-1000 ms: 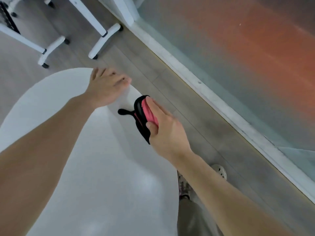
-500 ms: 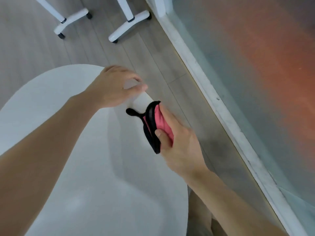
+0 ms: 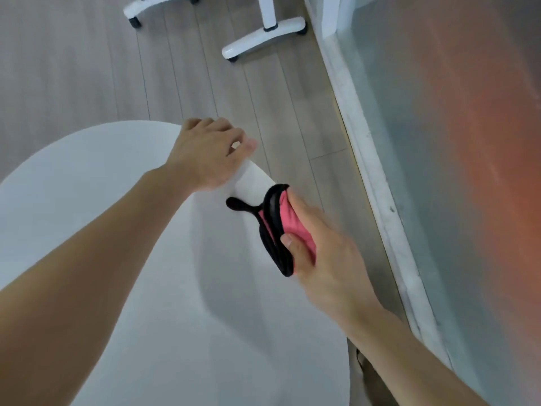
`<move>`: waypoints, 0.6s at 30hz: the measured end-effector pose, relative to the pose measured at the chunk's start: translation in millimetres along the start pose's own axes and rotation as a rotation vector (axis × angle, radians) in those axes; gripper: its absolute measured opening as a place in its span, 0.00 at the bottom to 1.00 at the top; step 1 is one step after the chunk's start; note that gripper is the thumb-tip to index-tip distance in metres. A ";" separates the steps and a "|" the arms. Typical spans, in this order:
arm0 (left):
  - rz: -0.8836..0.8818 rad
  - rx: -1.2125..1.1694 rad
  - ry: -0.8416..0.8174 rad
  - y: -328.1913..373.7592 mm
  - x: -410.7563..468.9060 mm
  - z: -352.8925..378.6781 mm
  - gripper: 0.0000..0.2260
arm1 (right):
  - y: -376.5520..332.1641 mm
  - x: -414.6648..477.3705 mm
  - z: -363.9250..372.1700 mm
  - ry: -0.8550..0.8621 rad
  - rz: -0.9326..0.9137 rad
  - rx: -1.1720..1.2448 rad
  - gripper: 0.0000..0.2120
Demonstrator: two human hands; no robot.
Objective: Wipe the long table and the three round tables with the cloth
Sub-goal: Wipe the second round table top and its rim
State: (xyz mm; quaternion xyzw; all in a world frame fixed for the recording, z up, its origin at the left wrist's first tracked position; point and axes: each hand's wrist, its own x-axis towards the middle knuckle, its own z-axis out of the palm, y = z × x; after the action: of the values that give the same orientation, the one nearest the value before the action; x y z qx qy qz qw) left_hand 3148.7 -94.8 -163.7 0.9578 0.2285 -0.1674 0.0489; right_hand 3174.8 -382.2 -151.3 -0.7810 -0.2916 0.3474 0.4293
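Our right hand (image 3: 316,259) is squeezed tight on the pink cloth (image 3: 288,227), which has a black edge and a little black loop. The cloth sits at the right side of the picture, pressed on the edge of the round white table (image 3: 131,288). Our left hand (image 3: 207,153) is curled over the far rim of the same table, near the middle of the picture, fingers bent down around the edge as if to hold it steady.

We think we are in the middle of wiping this one round table. We cannot see any dirt or wet marks on it, so we cannot tell how much of the top is done. The long table and the other round tables are not in the picture, so we cannot say if they are clean yet.

At the top, white chair legs with wheels (image 3: 263,36) stand on the grey wood floor (image 3: 87,68).
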 end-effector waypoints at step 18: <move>-0.329 -0.072 -0.056 -92.5 6.1 -11.0 0.40 | -57.3 141.5 28.1 -0.311 -0.179 -0.182 0.35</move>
State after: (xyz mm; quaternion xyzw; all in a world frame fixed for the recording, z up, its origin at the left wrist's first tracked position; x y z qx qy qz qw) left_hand 3115.2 -8.0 -157.0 0.9000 0.3867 -0.1913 0.0614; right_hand 3226.8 -236.0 -153.6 -0.7246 -0.4526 0.3965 0.3360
